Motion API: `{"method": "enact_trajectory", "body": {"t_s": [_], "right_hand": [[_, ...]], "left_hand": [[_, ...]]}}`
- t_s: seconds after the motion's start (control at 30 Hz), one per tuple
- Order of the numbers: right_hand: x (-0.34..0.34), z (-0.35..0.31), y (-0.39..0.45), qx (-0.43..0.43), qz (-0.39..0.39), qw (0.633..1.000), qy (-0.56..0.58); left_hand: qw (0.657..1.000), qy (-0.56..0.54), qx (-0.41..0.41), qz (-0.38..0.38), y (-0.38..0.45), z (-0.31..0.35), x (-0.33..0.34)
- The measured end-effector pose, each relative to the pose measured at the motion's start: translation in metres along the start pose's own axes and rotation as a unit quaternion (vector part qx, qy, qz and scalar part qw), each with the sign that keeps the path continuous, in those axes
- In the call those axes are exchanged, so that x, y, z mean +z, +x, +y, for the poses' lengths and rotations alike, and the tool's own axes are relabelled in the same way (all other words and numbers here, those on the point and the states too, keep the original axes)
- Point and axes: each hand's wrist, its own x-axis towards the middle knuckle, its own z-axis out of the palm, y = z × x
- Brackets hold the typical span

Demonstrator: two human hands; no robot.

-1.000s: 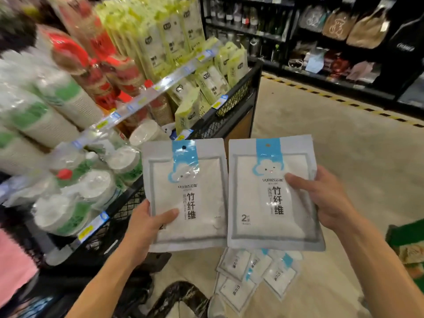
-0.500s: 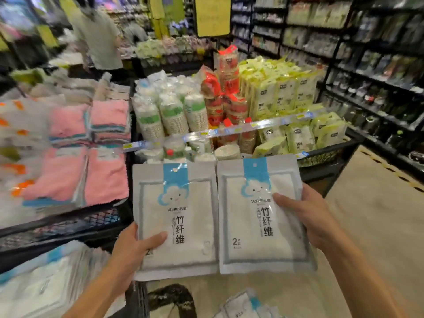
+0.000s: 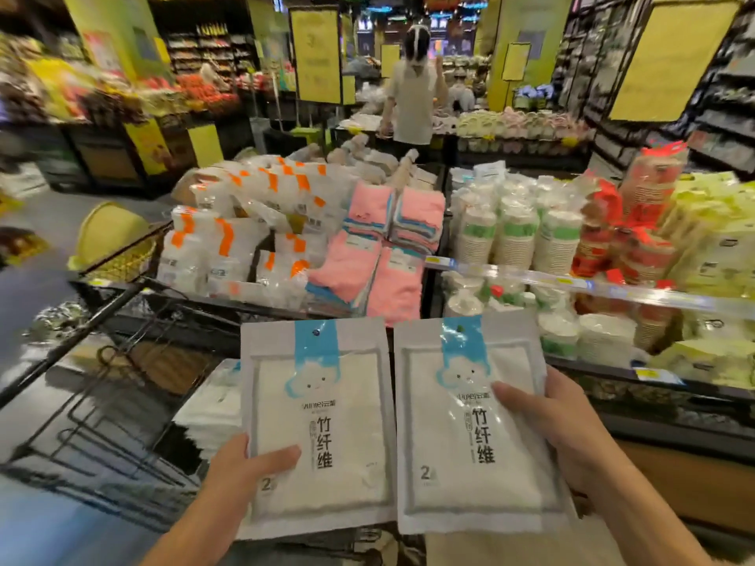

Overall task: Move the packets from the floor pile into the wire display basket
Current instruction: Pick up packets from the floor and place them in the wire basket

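packets side by side: left hand (image 3: 241, 467) pinches left packet (image 3: 316, 426), right hand (image 3: 559, 435) pinches right packet (image 3: 470, 422).

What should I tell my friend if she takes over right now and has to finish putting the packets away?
Left hand: holds the left packet by its lower left corner, thumb on the front.
Right hand: holds the right packet by its right edge, thumb on the front.
Both packets are upright, side by side, in front of the wire display basket, which already has a white stack of packets in it.
Done: two packets picked up.
Left: lay these two in the basket. The floor pile is out of view, so how many remain cannot be told.
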Motion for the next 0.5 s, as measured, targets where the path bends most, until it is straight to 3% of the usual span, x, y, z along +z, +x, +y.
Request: {"method": "enact_trajectory", "body": {"t_s": [0.27, 0.5], "right_hand": [[0.189, 0.009, 0.018, 0.011, -0.103, 0.995, 0.006], [0.287, 0.022, 0.046, 0.028, -0.111, 0.993, 0.005]], "left_hand": [[0.994, -0.060, -0.001, 0.096, -0.016, 0.018, -0.167], [0.989, -0.083, 0.003, 0.120, 0.001, 0.029, -0.251]]}}
